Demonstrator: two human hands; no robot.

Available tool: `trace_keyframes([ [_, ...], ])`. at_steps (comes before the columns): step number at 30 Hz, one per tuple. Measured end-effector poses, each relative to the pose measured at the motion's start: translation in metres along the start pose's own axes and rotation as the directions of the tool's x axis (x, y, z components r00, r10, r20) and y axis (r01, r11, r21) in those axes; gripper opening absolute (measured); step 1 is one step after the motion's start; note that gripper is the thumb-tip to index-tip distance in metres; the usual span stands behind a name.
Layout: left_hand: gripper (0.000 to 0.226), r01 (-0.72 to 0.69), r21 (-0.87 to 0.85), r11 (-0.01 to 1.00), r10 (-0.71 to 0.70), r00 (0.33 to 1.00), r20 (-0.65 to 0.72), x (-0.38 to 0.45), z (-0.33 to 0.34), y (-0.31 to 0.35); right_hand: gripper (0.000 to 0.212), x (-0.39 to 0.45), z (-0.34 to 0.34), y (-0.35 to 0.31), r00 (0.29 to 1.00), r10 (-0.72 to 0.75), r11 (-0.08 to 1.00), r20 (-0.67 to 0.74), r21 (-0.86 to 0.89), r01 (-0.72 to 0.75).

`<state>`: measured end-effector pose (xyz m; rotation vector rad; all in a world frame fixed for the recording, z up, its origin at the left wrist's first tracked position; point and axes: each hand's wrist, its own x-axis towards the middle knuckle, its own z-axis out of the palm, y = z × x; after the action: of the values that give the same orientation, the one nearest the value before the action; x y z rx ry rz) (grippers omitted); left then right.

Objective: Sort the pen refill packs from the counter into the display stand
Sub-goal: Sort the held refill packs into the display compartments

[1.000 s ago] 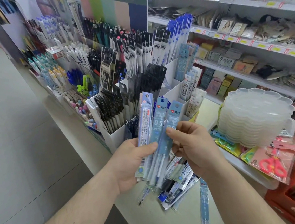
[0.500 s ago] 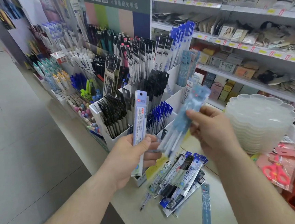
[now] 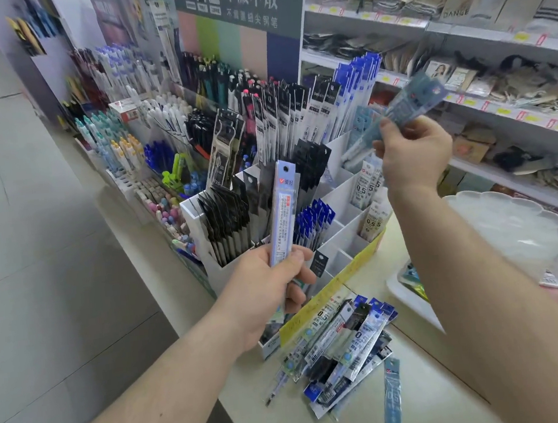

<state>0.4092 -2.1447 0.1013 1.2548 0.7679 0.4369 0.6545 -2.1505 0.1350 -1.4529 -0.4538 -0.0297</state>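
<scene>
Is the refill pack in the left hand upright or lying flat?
Upright. The left hand grips the refill pack at its lower end, and its hang hole points up.

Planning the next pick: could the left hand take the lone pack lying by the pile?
Probably not yet: the left hand already grips an upright pack. The lone pack itself lies uncovered on the counter.
</scene>
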Motion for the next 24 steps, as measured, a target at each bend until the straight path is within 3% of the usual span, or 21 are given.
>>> trace_keyframes([
  [4, 0.016, -0.001, 0.035, 0.999, 0.001, 1.0, 0.0, -0.001, 0.001, 0.001, 0.041, 0.012, 0.016, 0.024, 0.991, 0.018, 0.96, 0.135, -0.28, 0.021],
  [7, 0.016, 0.0, 0.042, 0.999, 0.0, 1.0, 0.003, -0.002, 0.0, 0.002, 0.024, 0.009, 0.024, 0.022, 0.965, 0.108, 0.888, 0.24, -0.459, 0.014],
  [11, 0.016, 0.021, 0.043, 0.999, -0.021, 1.0, -0.001, -0.002, -0.001, 0.001, 0.019, 0.009, 0.029, 0.026, 0.892, 0.23, 0.771, 0.389, -0.633, 0.077],
  [15, 0.016, 0.029, 0.048, 0.998, -0.029, 1.0, 0.006, -0.001, -0.002, 0.0, 0.008, 0.011, 0.032, 0.028, 0.85, 0.248, 0.687, 0.465, -0.703, 0.184],
  [20, 0.016, 0.029, 0.064, 0.998, -0.029, 1.0, 0.01, 0.0, -0.005, -0.002, 0.02, 0.004, 0.036, 0.035, 0.81, 0.223, 0.679, 0.543, -0.682, 0.27],
  [22, 0.015, 0.029, 0.068, 0.997, -0.03, 0.999, 0.011, 0.001, -0.006, -0.003, 0.012, 0.003, 0.039, 0.037, 0.84, 0.151, 0.679, 0.521, -0.672, 0.294],
  [24, 0.015, 0.035, 0.069, 0.997, -0.036, 0.999, 0.013, 0.001, -0.007, -0.004, 0.012, 0.009, 0.039, 0.038, 0.897, 0.114, 0.736, 0.427, -0.643, 0.212],
])
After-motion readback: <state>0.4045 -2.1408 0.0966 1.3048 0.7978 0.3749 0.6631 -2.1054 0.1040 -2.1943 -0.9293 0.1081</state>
